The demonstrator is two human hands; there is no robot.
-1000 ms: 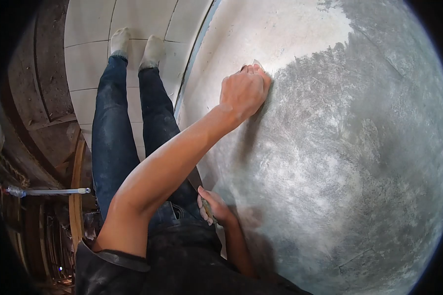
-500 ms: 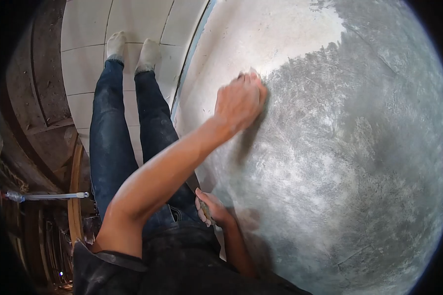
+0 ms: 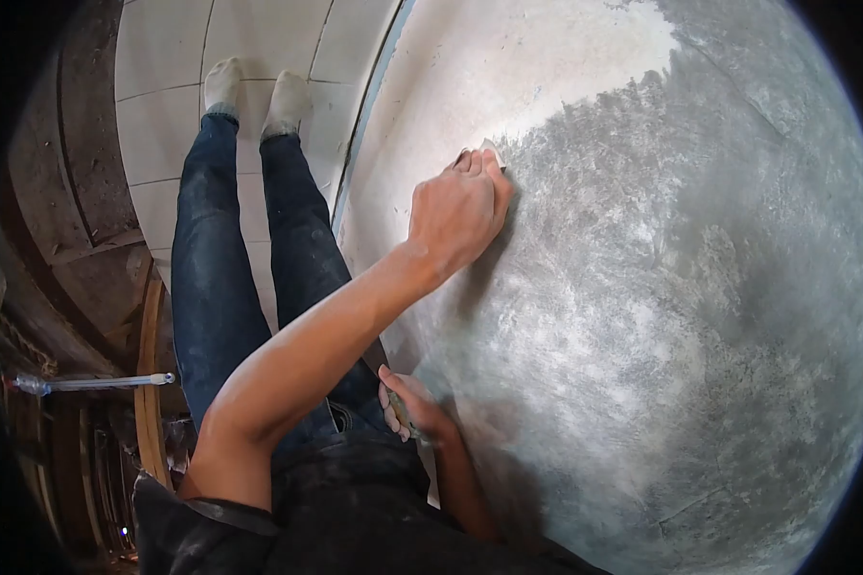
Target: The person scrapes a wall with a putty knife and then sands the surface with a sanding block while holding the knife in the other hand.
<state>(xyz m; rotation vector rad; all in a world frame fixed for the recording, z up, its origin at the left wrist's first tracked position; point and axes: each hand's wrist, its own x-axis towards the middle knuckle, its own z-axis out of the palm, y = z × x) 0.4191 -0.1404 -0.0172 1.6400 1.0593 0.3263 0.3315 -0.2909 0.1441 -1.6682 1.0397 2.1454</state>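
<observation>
My left hand (image 3: pixel 458 213) reaches across to the wall (image 3: pixel 594 316), fingers closed on a small, pale, thin flat piece (image 3: pixel 492 151). One corner of that piece sticks out past the fingertips, against the border between the white and the mottled grey coating. The rest of it is hidden by the hand. Lower down, close to my hip, my right hand (image 3: pixel 414 406) is turned palm up with its fingers curled round something greyish-brown. Its kind cannot be made out. Pale smears cover those fingers.
Jeans-clad legs (image 3: pixel 216 259) and pale socks stand on the white tiled floor (image 3: pixel 163 125). A bluish strip (image 3: pixel 379 86) runs between tiles and wall. To the left are wooden beams (image 3: pixel 150 383) and a light-coloured rod (image 3: pixel 105 382).
My left hand has shifted slightly down and left along the wall, and the pale piece in its fingers shows more plainly. My right hand stays nearly in place.
</observation>
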